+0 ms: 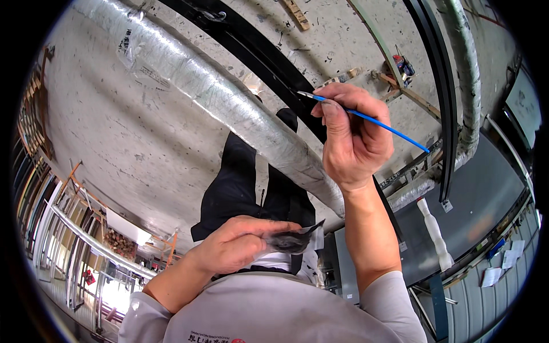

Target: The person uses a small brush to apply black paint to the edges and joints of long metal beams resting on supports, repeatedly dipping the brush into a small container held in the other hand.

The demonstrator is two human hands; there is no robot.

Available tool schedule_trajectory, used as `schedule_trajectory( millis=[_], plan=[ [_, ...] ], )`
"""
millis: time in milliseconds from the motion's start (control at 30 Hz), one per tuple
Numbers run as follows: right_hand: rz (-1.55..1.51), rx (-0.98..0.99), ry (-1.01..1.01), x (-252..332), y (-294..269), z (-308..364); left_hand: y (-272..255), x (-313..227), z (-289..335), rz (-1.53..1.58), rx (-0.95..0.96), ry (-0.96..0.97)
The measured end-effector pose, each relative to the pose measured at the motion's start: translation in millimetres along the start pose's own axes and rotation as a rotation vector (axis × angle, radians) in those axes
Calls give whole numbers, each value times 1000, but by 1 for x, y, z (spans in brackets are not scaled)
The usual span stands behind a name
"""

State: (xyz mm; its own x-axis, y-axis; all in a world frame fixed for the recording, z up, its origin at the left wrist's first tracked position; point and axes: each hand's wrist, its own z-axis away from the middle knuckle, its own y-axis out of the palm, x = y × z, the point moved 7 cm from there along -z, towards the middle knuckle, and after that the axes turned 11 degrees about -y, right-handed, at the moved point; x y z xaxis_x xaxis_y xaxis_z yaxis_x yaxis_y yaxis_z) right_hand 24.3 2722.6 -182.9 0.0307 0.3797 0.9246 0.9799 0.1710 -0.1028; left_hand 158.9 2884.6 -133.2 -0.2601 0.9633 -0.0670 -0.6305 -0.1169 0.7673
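Note:
In my right hand is a thin paintbrush with a blue handle, pinched between thumb and fingers. Its tip meets or hovers just over a long black metal profile; whether it touches I cannot tell. My left hand is closed around a small clear plastic container, soft-looking and smeared with something black, close to my waist. Between me and the black profile runs a thick bar wrapped in shiny clear film.
Another black profile and a film-wrapped bar lie to the right. Wooden strips and a small red-and-blue object are on the concrete floor. Dark grey panels stand at right, racks of profiles at left.

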Motion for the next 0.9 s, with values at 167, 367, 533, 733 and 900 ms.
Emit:
schedule_trajectory(
  millis=[167, 367, 533, 733, 900],
  plan=[
    [18, 23, -10, 1, 2, -1, -2, 1, 0, -3, -56, -33],
    [5, 10, 1, 2, 2, -3, -3, 1, 0, -15, -44, 54],
    [18, 27, 7, 2, 3, -3, -4, -1, 2, -20, -35, 44],
    [0, 10, 16, 1, 2, -2, -6, -1, 2, -33, -48, 30],
    [4, 22, 4, 0, 4, -2, -7, -3, 3, -61, -42, 65]
  ],
)
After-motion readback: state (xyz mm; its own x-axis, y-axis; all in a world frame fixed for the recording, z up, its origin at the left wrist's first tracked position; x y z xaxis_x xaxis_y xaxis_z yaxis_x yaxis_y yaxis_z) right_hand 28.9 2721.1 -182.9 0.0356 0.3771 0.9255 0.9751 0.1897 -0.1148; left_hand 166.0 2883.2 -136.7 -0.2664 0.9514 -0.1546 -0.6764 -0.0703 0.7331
